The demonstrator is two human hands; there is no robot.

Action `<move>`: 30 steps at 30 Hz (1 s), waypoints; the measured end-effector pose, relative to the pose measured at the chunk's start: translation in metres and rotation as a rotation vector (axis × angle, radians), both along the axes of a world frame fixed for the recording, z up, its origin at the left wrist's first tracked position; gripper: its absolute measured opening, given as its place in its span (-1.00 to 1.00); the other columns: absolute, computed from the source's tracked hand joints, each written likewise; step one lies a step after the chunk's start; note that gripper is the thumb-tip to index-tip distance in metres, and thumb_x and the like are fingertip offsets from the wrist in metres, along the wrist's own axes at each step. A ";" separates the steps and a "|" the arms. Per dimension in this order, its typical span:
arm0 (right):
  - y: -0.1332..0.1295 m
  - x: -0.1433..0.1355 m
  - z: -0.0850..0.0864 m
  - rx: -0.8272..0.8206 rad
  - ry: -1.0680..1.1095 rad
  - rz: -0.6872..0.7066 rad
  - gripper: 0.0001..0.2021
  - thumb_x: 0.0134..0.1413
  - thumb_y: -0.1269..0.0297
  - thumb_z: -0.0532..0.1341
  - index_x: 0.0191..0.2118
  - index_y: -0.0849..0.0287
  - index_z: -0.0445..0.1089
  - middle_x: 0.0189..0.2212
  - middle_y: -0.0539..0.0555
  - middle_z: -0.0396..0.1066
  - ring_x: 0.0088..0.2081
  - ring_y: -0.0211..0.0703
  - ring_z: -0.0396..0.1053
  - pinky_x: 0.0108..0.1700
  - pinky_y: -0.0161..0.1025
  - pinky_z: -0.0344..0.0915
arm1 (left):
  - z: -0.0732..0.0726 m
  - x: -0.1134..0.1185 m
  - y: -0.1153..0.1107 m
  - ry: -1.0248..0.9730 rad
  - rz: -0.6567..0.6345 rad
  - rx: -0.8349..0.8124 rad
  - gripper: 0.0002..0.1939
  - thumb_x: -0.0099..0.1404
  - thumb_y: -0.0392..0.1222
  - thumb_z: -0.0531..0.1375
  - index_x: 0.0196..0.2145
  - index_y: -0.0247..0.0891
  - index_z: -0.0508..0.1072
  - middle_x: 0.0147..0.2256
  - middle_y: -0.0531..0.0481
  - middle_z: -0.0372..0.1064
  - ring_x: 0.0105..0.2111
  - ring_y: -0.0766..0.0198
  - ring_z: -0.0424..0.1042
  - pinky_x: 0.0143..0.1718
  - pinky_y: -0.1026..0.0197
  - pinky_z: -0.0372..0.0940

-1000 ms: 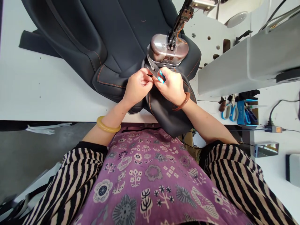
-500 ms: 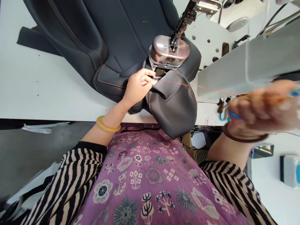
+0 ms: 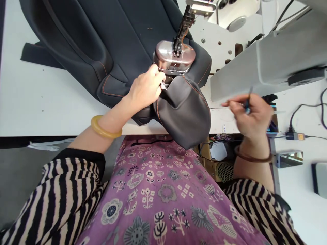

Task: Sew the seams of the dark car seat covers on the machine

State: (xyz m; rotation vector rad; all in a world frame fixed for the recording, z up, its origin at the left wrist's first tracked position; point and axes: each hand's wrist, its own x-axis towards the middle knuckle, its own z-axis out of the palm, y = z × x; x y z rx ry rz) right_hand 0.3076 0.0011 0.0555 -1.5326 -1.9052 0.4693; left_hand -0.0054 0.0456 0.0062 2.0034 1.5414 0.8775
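A black leather seat cover (image 3: 122, 37) with orange stitching lies across the table, and one flap of it (image 3: 185, 109) hangs over the front edge. My left hand (image 3: 146, 86) is closed, its fingertips pinching the flap's pale edge just below the rounded metal end of the sewing machine arm (image 3: 174, 56). My right hand (image 3: 251, 114) is raised to the right of the flap, apart from the cover. Its fingers are closed around a small blue-handled tool (image 3: 247, 108), whose exact kind is blurred.
The machine's needle bar and presser parts (image 3: 181, 37) stand over the metal arm end. To the right is the grey machine body (image 3: 255, 64). A power cord plug (image 3: 293, 135) and a small metal box (image 3: 290, 159) lie at the far right. Below the edge sits a cardboard box (image 3: 206, 160).
My right hand has come back leftward from the far right, where orange thread stretched from the flap towards it. That thread no longer shows. My left hand has curled more tightly at the flap's edge.
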 end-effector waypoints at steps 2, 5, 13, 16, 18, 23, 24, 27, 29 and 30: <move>0.012 -0.045 0.001 -0.143 0.085 0.341 -0.84 0.22 0.20 0.09 -0.26 0.09 0.38 -0.42 0.06 0.53 -0.34 -0.15 0.47 -0.21 -0.11 0.35 | 0.005 -0.004 0.008 -0.015 -0.031 0.025 -0.84 0.08 -0.44 0.23 -0.48 -0.19 0.41 -0.30 0.00 0.34 -0.23 0.16 0.41 -0.07 0.16 0.29; 0.029 -0.091 -0.011 -0.245 -0.036 0.774 -0.76 0.09 0.43 0.02 -0.19 0.20 0.39 -0.26 0.12 0.54 -0.22 -0.16 0.49 -0.13 -0.17 0.38 | 0.008 -0.013 0.014 -0.042 -0.118 0.052 -0.87 0.09 -0.36 0.26 -0.52 -0.17 0.42 -0.33 0.00 0.38 -0.20 0.12 0.41 -0.08 0.14 0.28; 0.062 -0.119 -0.041 -0.030 -0.183 0.558 -0.79 0.11 0.38 0.10 -0.15 0.17 0.41 -0.18 0.10 0.51 -0.17 -0.11 0.46 -0.08 -0.19 0.33 | 0.018 -0.029 0.033 -0.235 -0.240 -0.215 -0.83 0.13 -0.40 0.20 -0.56 -0.22 0.37 -0.70 0.17 0.20 -0.68 0.40 0.22 -0.50 0.28 0.17; 0.069 -0.138 -0.031 -0.047 -0.246 0.475 -0.82 0.11 0.29 0.17 -0.15 0.16 0.37 -0.30 0.07 0.46 -0.29 -0.12 0.42 -0.16 -0.19 0.32 | 0.015 -0.029 0.039 -0.282 -0.266 -0.254 -0.80 0.16 -0.48 0.14 -0.54 -0.25 0.37 -0.71 0.18 0.22 -0.70 0.43 0.26 -0.56 0.35 0.14; 0.072 -0.152 -0.024 -0.106 -0.321 0.411 -0.81 0.10 0.26 0.21 -0.16 0.17 0.35 -0.34 0.08 0.42 -0.32 -0.12 0.38 -0.18 -0.17 0.30 | 0.012 -0.030 0.039 -0.323 -0.235 -0.299 -0.78 0.14 -0.54 0.11 -0.49 -0.28 0.40 -0.67 0.18 0.29 -0.69 0.44 0.30 -0.58 0.38 0.16; 0.078 -0.168 -0.020 -0.185 -0.269 0.309 -0.89 0.07 0.31 0.25 -0.30 0.17 0.29 -0.38 0.06 0.38 -0.35 -0.17 0.29 -0.17 -0.16 0.27 | 0.006 -0.031 0.035 -0.493 -0.210 -0.379 -0.77 0.22 -0.53 0.07 -0.37 -0.31 0.45 -0.53 0.12 0.42 -0.68 0.46 0.37 -0.59 0.41 0.22; 0.079 -0.167 -0.021 -0.197 -0.235 0.319 -0.89 0.07 0.36 0.25 -0.33 0.16 0.27 -0.40 0.05 0.37 -0.36 -0.19 0.27 -0.17 -0.16 0.27 | 0.005 -0.031 0.035 -0.513 -0.216 -0.370 -0.77 0.22 -0.53 0.07 -0.37 -0.30 0.46 -0.52 0.13 0.43 -0.68 0.46 0.38 -0.59 0.41 0.21; 0.082 -0.163 -0.024 -0.229 -0.159 0.369 -0.83 0.03 0.40 0.29 -0.37 0.14 0.23 -0.43 0.00 0.35 -0.39 -0.23 0.23 -0.19 -0.19 0.28 | 0.002 -0.031 0.036 -0.535 -0.228 -0.354 -0.74 0.19 -0.54 0.05 -0.36 -0.29 0.47 -0.49 0.13 0.45 -0.68 0.46 0.38 -0.59 0.41 0.21; 0.082 -0.162 -0.025 -0.241 -0.134 0.381 -0.78 0.01 0.37 0.32 -0.39 0.14 0.21 -0.44 -0.01 0.34 -0.40 -0.25 0.22 -0.21 -0.20 0.28 | 0.002 -0.030 0.036 -0.543 -0.227 -0.361 -0.72 0.16 -0.56 0.04 -0.37 -0.30 0.47 -0.49 0.13 0.46 -0.67 0.44 0.38 -0.59 0.40 0.23; 0.081 -0.162 -0.024 -0.244 -0.128 0.374 -0.78 0.01 0.38 0.32 -0.40 0.14 0.20 -0.44 -0.02 0.34 -0.40 -0.26 0.21 -0.20 -0.21 0.28 | 0.003 -0.029 0.035 -0.547 -0.219 -0.367 -0.71 0.16 -0.58 0.04 -0.37 -0.31 0.47 -0.49 0.13 0.46 -0.67 0.44 0.39 -0.59 0.39 0.23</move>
